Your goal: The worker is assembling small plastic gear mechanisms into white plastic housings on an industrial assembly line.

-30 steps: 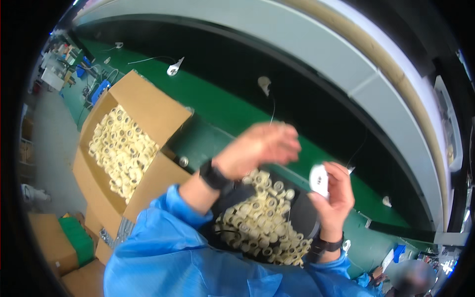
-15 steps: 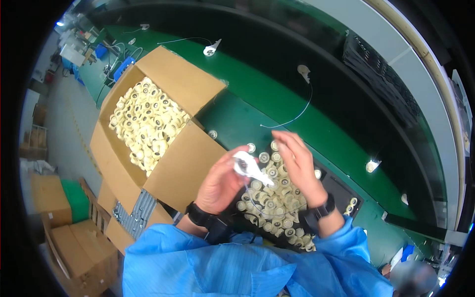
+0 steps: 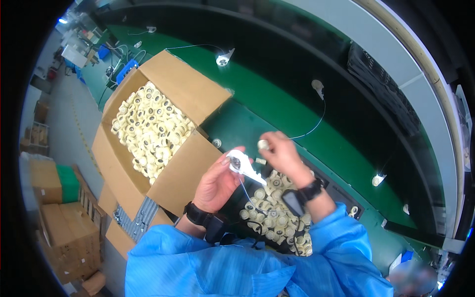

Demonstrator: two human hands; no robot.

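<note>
My left hand (image 3: 213, 187) grips a white plastic housing (image 3: 241, 165) by its round end, with the pointed arm toward the lower right. A thin cable (image 3: 243, 189) hangs from the housing over a dark tray (image 3: 341, 192) heaped with cream round pieces (image 3: 274, 218). Between the fingertips of my right hand (image 3: 286, 157) is a small cream ribbed knob (image 3: 263, 144), just above and right of the housing and apart from it. A few loose cream pieces lie on the green tabletop (image 3: 237, 126) near my hands.
An open cardboard box (image 3: 180, 180), filled with cream round pieces, stands at the left. Beyond the table, a dark-and-green belt (image 3: 277, 79) carries several spaced white housings (image 3: 223, 59), some with cables. Metal parts (image 3: 138, 218) fill a lower carton. Stacked cartons (image 3: 69, 222) stand far left.
My right hand has closed from an open pose onto a cream knob and moved left and slightly up. My left hand still holds the housing, slightly shifted. The view has shifted a little.
</note>
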